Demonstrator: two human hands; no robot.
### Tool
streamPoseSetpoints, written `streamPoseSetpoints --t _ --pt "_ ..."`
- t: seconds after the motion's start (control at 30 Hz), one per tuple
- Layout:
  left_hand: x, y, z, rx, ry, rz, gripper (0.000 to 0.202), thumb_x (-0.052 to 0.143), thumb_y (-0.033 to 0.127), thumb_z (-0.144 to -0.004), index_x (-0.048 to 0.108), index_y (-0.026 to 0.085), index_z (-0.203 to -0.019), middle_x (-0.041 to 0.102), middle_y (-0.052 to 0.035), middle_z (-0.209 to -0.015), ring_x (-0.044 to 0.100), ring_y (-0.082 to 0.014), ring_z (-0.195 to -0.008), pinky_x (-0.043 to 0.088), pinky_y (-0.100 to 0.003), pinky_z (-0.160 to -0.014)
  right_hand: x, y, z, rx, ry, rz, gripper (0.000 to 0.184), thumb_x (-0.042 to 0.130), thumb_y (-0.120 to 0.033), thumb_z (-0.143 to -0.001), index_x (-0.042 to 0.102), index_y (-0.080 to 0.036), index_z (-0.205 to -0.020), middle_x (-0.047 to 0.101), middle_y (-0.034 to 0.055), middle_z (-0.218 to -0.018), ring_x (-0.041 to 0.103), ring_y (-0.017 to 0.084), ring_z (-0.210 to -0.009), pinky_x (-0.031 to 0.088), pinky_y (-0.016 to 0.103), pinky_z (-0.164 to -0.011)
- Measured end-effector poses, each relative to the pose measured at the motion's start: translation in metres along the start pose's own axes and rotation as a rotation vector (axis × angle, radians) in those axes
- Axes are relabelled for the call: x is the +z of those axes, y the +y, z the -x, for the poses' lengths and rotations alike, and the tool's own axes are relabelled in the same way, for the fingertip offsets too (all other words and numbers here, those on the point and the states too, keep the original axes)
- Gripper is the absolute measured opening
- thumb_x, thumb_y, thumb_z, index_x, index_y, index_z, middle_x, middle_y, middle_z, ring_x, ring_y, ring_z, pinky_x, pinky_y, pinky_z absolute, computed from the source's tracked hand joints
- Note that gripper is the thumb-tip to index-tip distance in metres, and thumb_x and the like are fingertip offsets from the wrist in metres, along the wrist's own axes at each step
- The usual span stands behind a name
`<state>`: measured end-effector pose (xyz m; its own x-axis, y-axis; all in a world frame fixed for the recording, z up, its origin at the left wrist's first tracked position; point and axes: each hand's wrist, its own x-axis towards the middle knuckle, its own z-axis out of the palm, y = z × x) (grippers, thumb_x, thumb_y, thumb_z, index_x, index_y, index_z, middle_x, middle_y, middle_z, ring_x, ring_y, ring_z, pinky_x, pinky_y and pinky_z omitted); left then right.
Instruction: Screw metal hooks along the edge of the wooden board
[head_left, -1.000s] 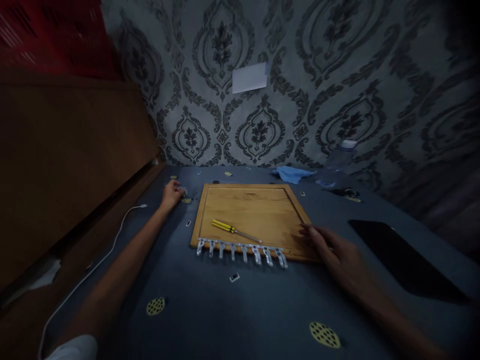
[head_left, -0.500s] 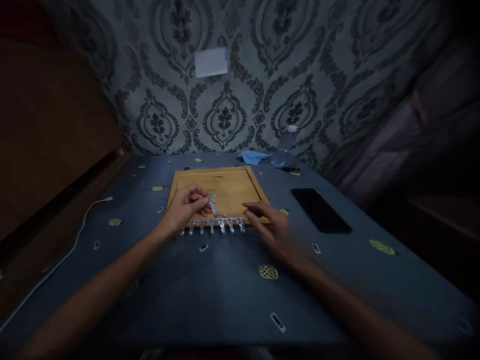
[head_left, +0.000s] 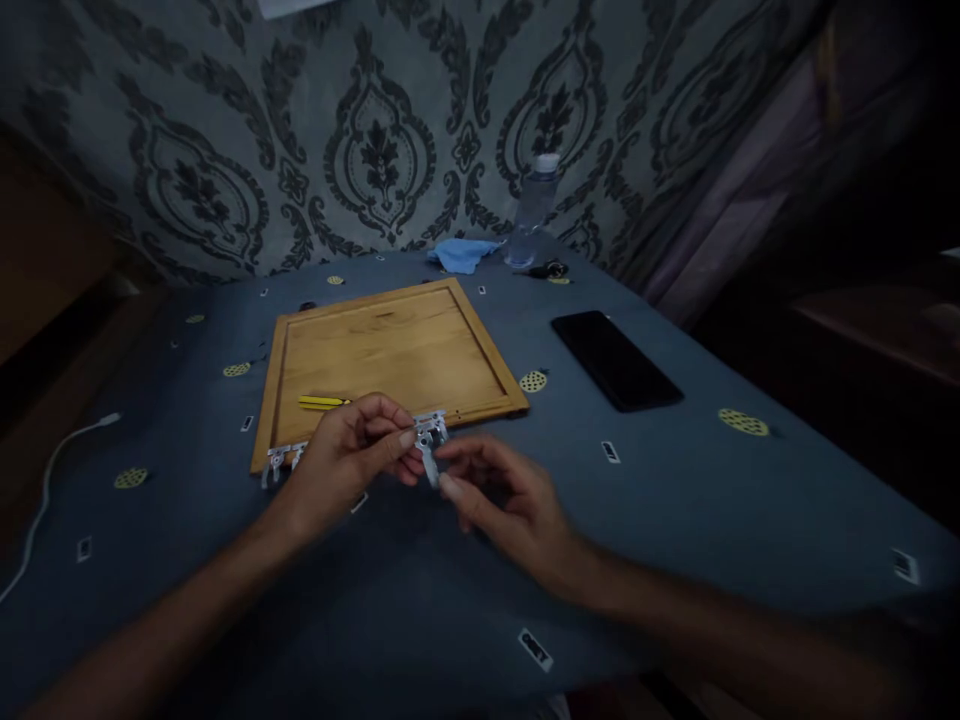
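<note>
My left hand [head_left: 349, 455] pinches a small silvery part [head_left: 427, 450] between thumb and fingers. This part has a flat perforated top and a narrow tail pointing down. It is in front of the front edge of a framed wooden board [head_left: 375, 345]. Close on the right, my right hand [head_left: 502, 490] has its thumb and index fingertips at the tail, with a gap between them; contact is hard to tell. Similar silvery clips [head_left: 277, 465] sit along the board's front left edge, partly hidden by my left hand. A yellow tool with a dark stripe [head_left: 321, 402] lies on the board.
A black phone [head_left: 616, 360] lies right of the board on the blue patterned cloth [head_left: 420, 610]. Behind stand a clear bottle [head_left: 531, 215], a blue cloth [head_left: 461, 255] and a small dark object [head_left: 551, 270]. A white cable [head_left: 52, 470] runs along the left.
The view has tilted down and shifted, and the board appears larger. My right hand has come left to the silvery part, which my left hand still holds. The yellow tool now shows.
</note>
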<state>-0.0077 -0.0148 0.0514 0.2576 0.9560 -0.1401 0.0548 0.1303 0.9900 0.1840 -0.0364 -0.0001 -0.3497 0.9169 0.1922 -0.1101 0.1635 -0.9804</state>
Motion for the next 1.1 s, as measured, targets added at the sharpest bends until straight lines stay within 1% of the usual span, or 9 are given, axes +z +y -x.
streamPoseSetpoints --t 0.13,0.27,0.47,0.57,0.67,0.77,0.83,0.97,1.1 --pt "0.002 -0.001 -0.006 -0.032 -0.035 0.017 0.031 0.084 0.039 -0.078 0.064 0.017 -0.085 0.072 -0.0005 -0.068 0.070 -0.0136 -0.059 0.061 -0.025 -0.061 0.001 0.001 0.003 -0.017 -0.053 0.023 0.010 0.064 -0.031 -0.095 0.066 -0.022 -0.094 0.061 -0.0017 -0.076 0.055 0.009 -0.060 0.050 0.020 -0.051" --pt "0.006 -0.001 -0.012 -0.051 -0.034 0.008 0.029 0.083 0.036 -0.078 0.063 0.016 -0.086 0.071 0.0004 -0.069 0.069 -0.0119 -0.060 0.059 -0.022 -0.061 -0.002 0.001 0.001 -0.020 -0.036 0.039 0.011 0.063 -0.028 -0.095 0.066 -0.020 -0.088 0.062 -0.0028 -0.073 0.054 0.007 -0.054 0.049 0.020 -0.052" --pt "0.013 0.000 -0.012 0.013 -0.005 -0.085 0.019 0.073 0.032 -0.084 0.062 0.017 -0.087 0.069 0.0013 -0.071 0.068 -0.0124 -0.063 0.056 -0.023 -0.061 -0.008 0.001 -0.002 -0.107 -0.046 0.154 0.012 0.061 -0.022 -0.096 0.066 -0.019 -0.086 0.060 -0.0040 -0.069 0.056 0.007 -0.057 0.048 0.021 -0.057" --pt "0.013 -0.001 -0.009 0.078 -0.007 -0.258 0.013 0.066 0.031 -0.090 0.063 0.018 -0.091 0.070 0.0012 -0.078 0.068 -0.0130 -0.070 0.055 -0.024 -0.066 -0.011 0.000 0.000 -0.147 -0.057 0.226 0.015 0.060 -0.022 -0.098 0.064 -0.019 -0.084 0.059 -0.0038 -0.068 0.056 0.008 -0.058 0.047 0.021 -0.057" --pt "0.010 -0.002 -0.008 0.240 0.007 -0.558 0.010 0.060 0.029 -0.096 0.065 0.020 -0.096 0.070 0.0009 -0.086 0.067 -0.0135 -0.079 0.051 -0.025 -0.071 -0.016 0.000 0.002 -0.150 -0.056 0.285 0.015 0.059 -0.023 -0.099 0.065 -0.019 -0.086 0.060 -0.0034 -0.069 0.058 0.009 -0.060 0.048 0.022 -0.058" --pt "0.009 -0.002 -0.010 0.382 0.031 -0.777 0.011 0.054 0.024 -0.099 0.065 0.020 -0.100 0.070 -0.0004 -0.092 0.066 -0.0150 -0.086 0.049 -0.028 -0.077 -0.022 0.000 0.003 -0.112 -0.018 0.290 0.014 0.060 -0.026 -0.098 0.065 -0.020 -0.087 0.059 -0.0040 -0.066 0.058 0.010 -0.058 0.048 0.023 -0.057" --pt "0.010 0.000 -0.013 0.430 0.022 -0.853 0.011 0.053 0.022 -0.100 0.064 0.019 -0.103 0.070 -0.0021 -0.097 0.065 -0.0170 -0.093 0.048 -0.030 -0.082 -0.026 0.000 0.003 -0.046 0.019 0.248 0.015 0.061 -0.030 -0.097 0.064 -0.020 -0.086 0.059 -0.0044 -0.063 0.057 0.010 -0.056 0.047 0.023 -0.055" --pt "0.015 0.000 -0.020 0.471 -0.053 -0.907 0.011 0.055 0.020 -0.100 0.062 0.020 -0.109 0.067 -0.0040 -0.105 0.061 -0.0198 -0.105 0.048 -0.033 -0.089 -0.029 0.000 -0.002 0.100 0.064 0.105 0.020 0.063 -0.037 -0.095 0.063 -0.020 -0.083 0.057 -0.0053 -0.058 0.056 0.009 -0.051 0.046 0.022 -0.052" --pt "0.018 -0.001 -0.024 0.453 -0.091 -0.953 0.019 0.062 0.023 -0.097 0.060 0.019 -0.115 0.065 -0.0056 -0.114 0.058 -0.0226 -0.110 0.048 -0.037 -0.094 -0.031 0.006 -0.009 0.207 0.081 -0.047 0.031 0.069 -0.048 -0.090 0.061 -0.019 -0.081 0.057 -0.0060 -0.058 0.054 0.007 -0.045 0.043 0.021 -0.047"
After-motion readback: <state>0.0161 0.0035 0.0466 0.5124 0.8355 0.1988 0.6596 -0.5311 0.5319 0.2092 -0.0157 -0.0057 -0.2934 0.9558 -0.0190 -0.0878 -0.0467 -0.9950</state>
